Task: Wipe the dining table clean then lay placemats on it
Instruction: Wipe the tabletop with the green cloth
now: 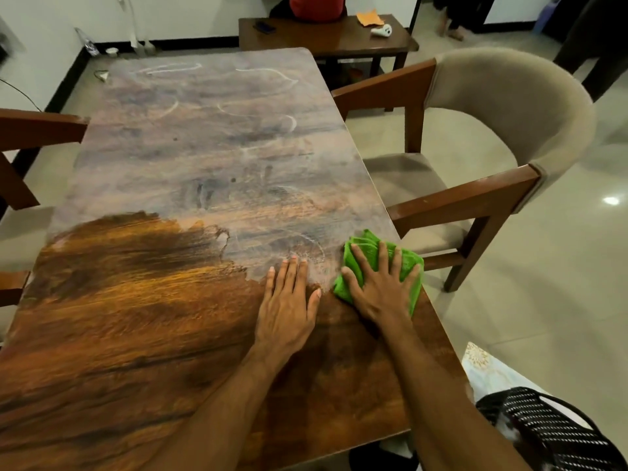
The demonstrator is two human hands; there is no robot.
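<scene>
The wooden dining table [153, 317] fills the view. Its far half is dull and grey with dusty smears and white streaks; the near left part shines dark brown. My right hand [380, 283] presses flat, fingers spread, on a folded green cloth [365, 246] near the table's right edge. My left hand [289, 307] lies flat on the bare tabletop just left of the cloth, holding nothing. A pale patterned sheet [482, 368], perhaps a placemat, shows at the lower right, off the table.
A beige upholstered armchair [503, 130] stands close to the table's right side. Wooden chair arms [37, 127] show at the left. A small dark side table [326, 35] with an orange cloth and a white object stands beyond the far end. A black mesh item [550, 433] lies at the lower right.
</scene>
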